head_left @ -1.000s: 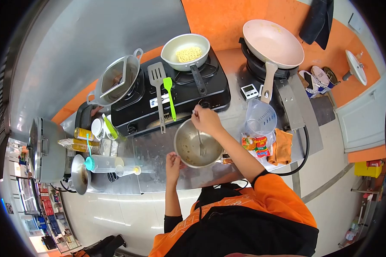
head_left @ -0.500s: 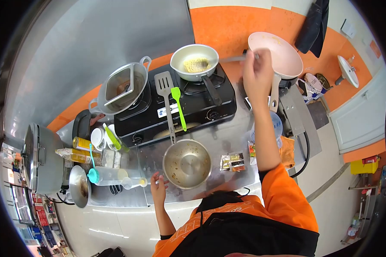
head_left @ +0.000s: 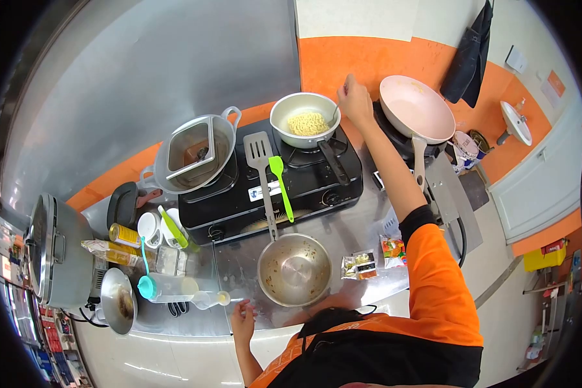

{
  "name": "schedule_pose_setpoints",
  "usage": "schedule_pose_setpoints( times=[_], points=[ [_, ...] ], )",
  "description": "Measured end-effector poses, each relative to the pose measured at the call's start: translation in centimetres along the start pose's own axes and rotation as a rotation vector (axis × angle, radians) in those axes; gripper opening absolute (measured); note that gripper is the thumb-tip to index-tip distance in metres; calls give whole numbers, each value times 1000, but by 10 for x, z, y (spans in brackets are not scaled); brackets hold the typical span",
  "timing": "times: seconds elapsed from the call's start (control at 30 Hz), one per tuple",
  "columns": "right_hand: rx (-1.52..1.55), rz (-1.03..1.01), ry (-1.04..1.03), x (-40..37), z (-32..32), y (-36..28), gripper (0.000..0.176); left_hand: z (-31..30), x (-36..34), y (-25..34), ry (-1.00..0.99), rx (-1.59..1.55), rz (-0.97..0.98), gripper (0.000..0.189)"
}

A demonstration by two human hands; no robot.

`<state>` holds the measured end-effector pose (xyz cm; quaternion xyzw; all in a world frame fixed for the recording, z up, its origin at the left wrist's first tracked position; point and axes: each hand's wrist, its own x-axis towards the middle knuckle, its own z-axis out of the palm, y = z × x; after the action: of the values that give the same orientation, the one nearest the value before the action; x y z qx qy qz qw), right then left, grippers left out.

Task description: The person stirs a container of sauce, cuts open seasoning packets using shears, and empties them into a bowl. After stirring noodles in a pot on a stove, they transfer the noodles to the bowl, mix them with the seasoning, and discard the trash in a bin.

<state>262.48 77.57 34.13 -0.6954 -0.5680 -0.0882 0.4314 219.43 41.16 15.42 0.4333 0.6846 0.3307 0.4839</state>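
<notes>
While the left hand point(head_left: 242, 317) lies at the near edge of the bench point(head_left: 236, 255), its grip is slack: the fingers are loosely spread and hold nothing. Just beyond it and a little to the right stands a steel bowl point(head_left: 294, 275), smeared inside, apart from the hand. Two small seasoning sachets point(head_left: 359, 265) lie flat just right of the bowl, and a torn noodle packet point(head_left: 392, 247) lies beside them, partly under the orange sleeve. To the left of the bowl, clear plastic containers and a teal spoon point(head_left: 142, 281) crowd the bench, with a rice cooker point(head_left: 55, 249) at the far left end.

Behind the bowl sits a black two-burner stove point(head_left: 239, 194). A grey slotted spatula point(head_left: 263, 171) and a green spatula point(head_left: 280, 186) rest side by side across its top, handles pointing toward the bowl. On the left burner is a steel pot point(head_left: 221, 155) with a square insert inside it.

On the right burner stands a small pan point(head_left: 279, 123), its dark handle turned toward the person, with a block of noodles point(head_left: 307, 123) lying in it. The right hand point(head_left: 354, 100) reaches out over the pan's far right rim, its grip closed around a fork point(head_left: 335, 115) whose tines dip down to the edge of the noodles. Right of that, a pink frying pan point(head_left: 415, 107) sits on a separate burner.
</notes>
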Motion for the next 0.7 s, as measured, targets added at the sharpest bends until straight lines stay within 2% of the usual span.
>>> schedule_pose_setpoints(
  times=[0.07, 0.17, 0.27, 0.43, 0.57, 0.7],
  points=[
    [104, 81, 23, 4, 3, 9, 22, -3, -9, 1, 15, 28, -21, 25],
    [-57, 250, 51, 13, 7, 26, 30, -9, -15, -7, 49, 43, -38, 24],
    [108, 374, -46, 22, 30, 57, 37, -15, -20, -16, 95, 71, -30, 24],
    [249, 341, 30, 15, 41, 60, 39, -17, -28, -14, 152, 112, -39, 24],
    [258, 333, 57, 19, 41, 37, 38, -15, -32, -18, 177, 115, -38, 24],
    [313, 197, 65, 18, 27, -1, 36, -15, -36, -20, 186, 154, -19, 23]
  ],
)
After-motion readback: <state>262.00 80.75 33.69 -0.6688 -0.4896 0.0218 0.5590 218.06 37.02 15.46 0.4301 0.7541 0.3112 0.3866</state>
